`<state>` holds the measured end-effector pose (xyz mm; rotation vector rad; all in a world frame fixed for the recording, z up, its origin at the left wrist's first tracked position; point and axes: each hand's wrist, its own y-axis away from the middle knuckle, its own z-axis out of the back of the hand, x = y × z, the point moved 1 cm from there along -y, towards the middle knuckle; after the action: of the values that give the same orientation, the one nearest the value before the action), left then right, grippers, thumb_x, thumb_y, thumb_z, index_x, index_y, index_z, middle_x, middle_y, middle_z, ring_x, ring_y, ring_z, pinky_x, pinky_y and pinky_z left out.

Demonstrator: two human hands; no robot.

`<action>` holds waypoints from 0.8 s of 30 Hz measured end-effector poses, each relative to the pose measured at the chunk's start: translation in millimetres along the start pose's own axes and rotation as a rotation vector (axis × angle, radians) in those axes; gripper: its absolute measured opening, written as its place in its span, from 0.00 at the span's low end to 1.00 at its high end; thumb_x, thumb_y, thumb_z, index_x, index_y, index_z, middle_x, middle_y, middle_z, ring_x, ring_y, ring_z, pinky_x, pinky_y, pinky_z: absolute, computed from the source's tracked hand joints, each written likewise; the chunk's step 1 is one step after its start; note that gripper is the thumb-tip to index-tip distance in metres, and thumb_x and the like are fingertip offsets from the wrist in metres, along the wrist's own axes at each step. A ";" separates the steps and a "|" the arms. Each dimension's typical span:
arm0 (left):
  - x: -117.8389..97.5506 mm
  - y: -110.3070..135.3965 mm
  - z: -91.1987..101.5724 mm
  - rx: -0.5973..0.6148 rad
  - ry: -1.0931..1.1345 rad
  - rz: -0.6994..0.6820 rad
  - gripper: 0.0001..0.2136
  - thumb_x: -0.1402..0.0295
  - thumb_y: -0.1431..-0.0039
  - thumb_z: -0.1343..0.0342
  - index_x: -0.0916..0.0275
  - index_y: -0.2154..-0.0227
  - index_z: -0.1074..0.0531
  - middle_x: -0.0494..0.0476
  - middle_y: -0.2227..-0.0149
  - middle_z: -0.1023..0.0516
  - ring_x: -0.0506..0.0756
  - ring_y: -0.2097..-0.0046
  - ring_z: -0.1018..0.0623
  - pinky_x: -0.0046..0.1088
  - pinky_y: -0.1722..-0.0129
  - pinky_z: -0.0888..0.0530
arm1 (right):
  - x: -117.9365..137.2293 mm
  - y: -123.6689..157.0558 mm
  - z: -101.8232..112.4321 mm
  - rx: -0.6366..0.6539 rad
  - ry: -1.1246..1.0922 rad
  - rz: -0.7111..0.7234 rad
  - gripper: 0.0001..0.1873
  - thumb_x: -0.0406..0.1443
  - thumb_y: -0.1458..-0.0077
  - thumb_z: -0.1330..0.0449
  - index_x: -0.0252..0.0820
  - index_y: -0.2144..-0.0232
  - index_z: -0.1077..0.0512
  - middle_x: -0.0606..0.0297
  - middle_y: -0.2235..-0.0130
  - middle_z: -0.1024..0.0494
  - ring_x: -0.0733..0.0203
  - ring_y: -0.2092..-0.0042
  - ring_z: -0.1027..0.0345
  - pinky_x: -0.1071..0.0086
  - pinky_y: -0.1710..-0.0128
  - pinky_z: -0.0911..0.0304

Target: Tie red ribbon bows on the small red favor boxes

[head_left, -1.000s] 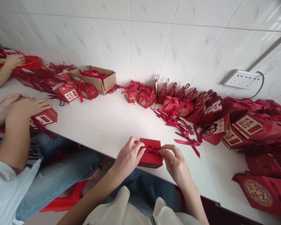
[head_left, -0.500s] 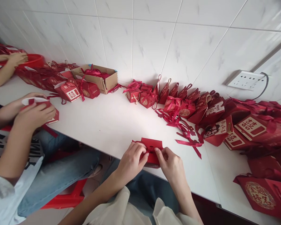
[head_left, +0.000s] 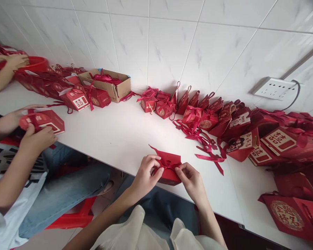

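A small red gift box sits at the table's front edge, with a dark red ribbon knotted across its top. My left hand is closed, pinching the ribbon on the left side of the knot. On the other side, my right hand pinches the ribbon between thumb and fingers. One loose ribbon end sticks out past the box's far left corner. The undersides of the box are hidden.
Rows of finished-looking red boxes line the wall, with loose ribbons before them. More boxes crowd the right. A cardboard box holds ribbons. At left, a co-worker's hands hold another red box; a red basin stands beyond.
My hands have drawn slightly apart, and more of the knot and box front shows. A ribbon end now points away at the far left. The co-worker's box has turned and its flap is folded down.
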<state>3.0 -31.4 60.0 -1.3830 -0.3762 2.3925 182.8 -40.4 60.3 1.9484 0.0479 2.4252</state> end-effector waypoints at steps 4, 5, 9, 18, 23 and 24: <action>0.7 0.1 -1.3 -0.012 0.132 0.165 0.07 0.68 0.40 0.51 0.61 0.74 0.36 0.58 0.59 0.32 0.56 0.52 0.28 0.30 0.59 0.27 | -5.3 -2.5 0.6 0.025 -0.138 -0.027 0.21 0.52 0.50 0.39 0.40 0.76 0.34 0.69 0.77 0.36 0.65 0.74 0.48 0.72 0.75 0.49; 1.0 0.4 -2.0 -0.008 0.156 0.205 0.08 0.67 0.40 0.52 0.61 0.74 0.36 0.59 0.58 0.32 0.55 0.53 0.28 0.28 0.62 0.27 | -6.3 -3.0 0.7 0.033 -0.157 -0.028 0.21 0.52 0.50 0.39 0.40 0.76 0.34 0.68 0.76 0.36 0.65 0.74 0.47 0.72 0.74 0.49; 3.3 2.4 -7.4 -0.016 0.182 0.275 0.07 0.66 0.40 0.53 0.61 0.73 0.36 0.58 0.57 0.34 0.54 0.55 0.28 0.26 0.66 0.28 | -10.7 -4.6 1.2 0.051 -0.246 -0.029 0.21 0.51 0.49 0.39 0.40 0.76 0.35 0.69 0.76 0.36 0.65 0.74 0.46 0.71 0.73 0.48; 3.7 1.4 -14.6 -0.072 0.228 0.275 0.07 0.67 0.39 0.54 0.60 0.73 0.38 0.57 0.58 0.34 0.52 0.59 0.28 0.26 0.64 0.27 | -26.3 -6.8 0.9 0.078 -0.402 -0.025 0.18 0.46 0.46 0.39 0.40 0.77 0.36 0.70 0.75 0.37 0.65 0.72 0.47 0.71 0.71 0.49; 1.3 -1.1 -13.3 -0.081 0.274 0.281 0.07 0.67 0.39 0.55 0.60 0.73 0.38 0.56 0.58 0.34 0.51 0.59 0.28 0.25 0.64 0.27 | -27.5 -7.8 0.0 0.082 -0.457 -0.014 0.18 0.46 0.47 0.38 0.41 0.78 0.37 0.70 0.76 0.38 0.65 0.73 0.47 0.71 0.71 0.49; 1.0 -1.2 -13.7 -0.084 0.282 0.285 0.07 0.68 0.40 0.55 0.60 0.73 0.38 0.56 0.58 0.34 0.51 0.60 0.28 0.25 0.64 0.27 | -27.3 -8.0 -0.8 0.081 -0.466 -0.012 0.18 0.46 0.47 0.39 0.41 0.78 0.37 0.70 0.76 0.38 0.65 0.73 0.48 0.71 0.71 0.49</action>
<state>14.7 -29.1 53.0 -1.8948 -0.2185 2.3684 188.0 -33.5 33.2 2.4834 0.1465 1.9266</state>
